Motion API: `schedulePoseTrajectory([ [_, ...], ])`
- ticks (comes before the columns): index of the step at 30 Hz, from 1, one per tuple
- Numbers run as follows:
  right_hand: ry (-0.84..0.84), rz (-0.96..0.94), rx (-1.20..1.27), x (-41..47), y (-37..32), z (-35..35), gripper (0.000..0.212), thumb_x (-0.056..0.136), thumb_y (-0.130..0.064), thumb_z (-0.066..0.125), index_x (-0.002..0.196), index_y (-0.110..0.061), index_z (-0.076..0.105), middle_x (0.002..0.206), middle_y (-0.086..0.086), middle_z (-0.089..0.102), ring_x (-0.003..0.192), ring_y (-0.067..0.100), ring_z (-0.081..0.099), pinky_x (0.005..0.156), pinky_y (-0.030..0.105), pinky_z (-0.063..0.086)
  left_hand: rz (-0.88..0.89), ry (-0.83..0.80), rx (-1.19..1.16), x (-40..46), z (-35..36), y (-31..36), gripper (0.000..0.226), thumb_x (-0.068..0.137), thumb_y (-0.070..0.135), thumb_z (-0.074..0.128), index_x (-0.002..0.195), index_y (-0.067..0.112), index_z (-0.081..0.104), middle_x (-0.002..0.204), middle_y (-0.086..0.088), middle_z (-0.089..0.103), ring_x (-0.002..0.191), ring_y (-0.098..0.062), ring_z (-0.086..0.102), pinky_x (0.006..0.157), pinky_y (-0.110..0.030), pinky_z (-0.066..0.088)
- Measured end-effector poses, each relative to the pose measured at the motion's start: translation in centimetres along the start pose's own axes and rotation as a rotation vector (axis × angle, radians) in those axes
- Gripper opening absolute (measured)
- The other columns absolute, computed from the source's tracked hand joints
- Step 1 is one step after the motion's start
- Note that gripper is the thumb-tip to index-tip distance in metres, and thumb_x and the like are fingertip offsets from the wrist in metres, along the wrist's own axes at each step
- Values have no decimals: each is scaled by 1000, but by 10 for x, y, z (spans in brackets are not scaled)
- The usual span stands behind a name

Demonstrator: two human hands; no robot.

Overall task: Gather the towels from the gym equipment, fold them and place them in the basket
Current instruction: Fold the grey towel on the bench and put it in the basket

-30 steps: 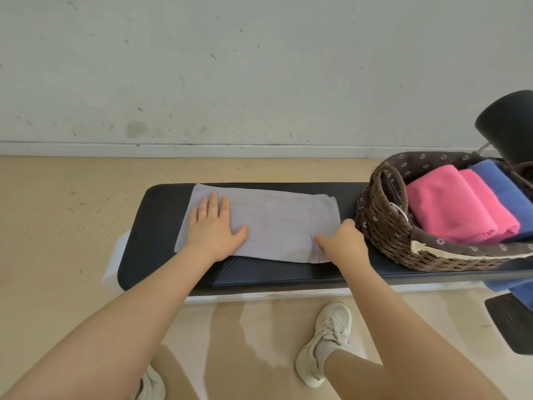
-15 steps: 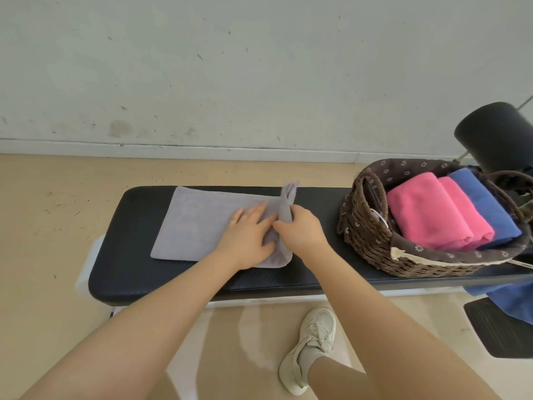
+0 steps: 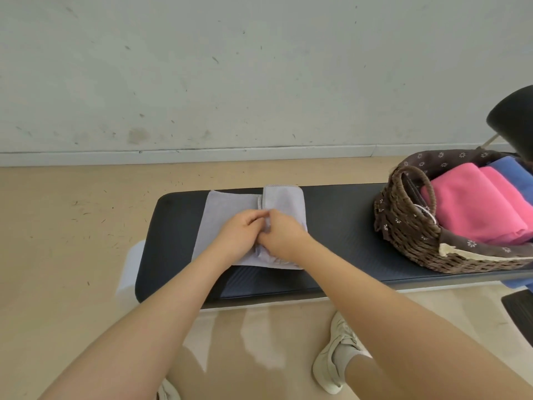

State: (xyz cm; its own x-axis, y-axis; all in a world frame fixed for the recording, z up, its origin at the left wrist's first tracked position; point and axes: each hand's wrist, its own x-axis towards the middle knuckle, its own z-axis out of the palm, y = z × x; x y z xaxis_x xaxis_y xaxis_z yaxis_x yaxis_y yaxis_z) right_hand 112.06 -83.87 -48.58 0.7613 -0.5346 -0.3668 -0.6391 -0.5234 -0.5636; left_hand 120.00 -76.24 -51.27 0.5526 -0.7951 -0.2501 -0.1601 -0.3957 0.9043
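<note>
A grey towel (image 3: 222, 210) lies on the black padded bench (image 3: 340, 223), its right end folded over to the left as a narrow flap (image 3: 284, 200). My left hand (image 3: 240, 233) and my right hand (image 3: 284, 235) meet over the towel's middle near the front edge, both pinching the folded flap. A wicker basket (image 3: 409, 226) with a brown flowered liner stands on the bench's right end. It holds folded pink towels (image 3: 478, 203) and a blue towel (image 3: 513, 171).
A black roller pad (image 3: 516, 119) rises behind the basket at the right edge. Blue cloth (image 3: 519, 284) hangs below the bench at the right, above a black foot plate (image 3: 519, 316). My shoes (image 3: 331, 359) stand on the beige floor in front of the bench. A pale wall runs behind.
My right hand carried the towel's right end leftwards and laid it over the middle. My left hand slid right from the towel's left end to meet it. The towel now looks shorter.
</note>
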Motion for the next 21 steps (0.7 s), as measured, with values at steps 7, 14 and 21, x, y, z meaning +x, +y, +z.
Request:
schedulePoseTrajectory([
  [7,117,-110,-310,16,28,1,49,100,-33,30,147,-20,24,159,1,7,146,25,5,116,40,11,-19,-18,33,1,-3,-3,35,98,16,39,130,17,51,128,-1,55,112,-13,52,100,-27,41],
  [14,198,-80,-537,17,32,30,67,96,-53,18,150,-19,-2,159,1,-11,146,25,-14,117,45,-5,40,335,614,-4,-23,-16,38,95,16,40,133,12,41,141,-7,39,127,-24,37,101,-34,33],
  [21,232,-83,-571,15,30,34,67,96,-52,17,151,-16,0,159,2,-8,146,25,-12,118,45,-4,-241,375,780,-16,-46,-26,52,91,45,46,124,5,42,118,-14,52,106,-28,52,82,-38,46],
])
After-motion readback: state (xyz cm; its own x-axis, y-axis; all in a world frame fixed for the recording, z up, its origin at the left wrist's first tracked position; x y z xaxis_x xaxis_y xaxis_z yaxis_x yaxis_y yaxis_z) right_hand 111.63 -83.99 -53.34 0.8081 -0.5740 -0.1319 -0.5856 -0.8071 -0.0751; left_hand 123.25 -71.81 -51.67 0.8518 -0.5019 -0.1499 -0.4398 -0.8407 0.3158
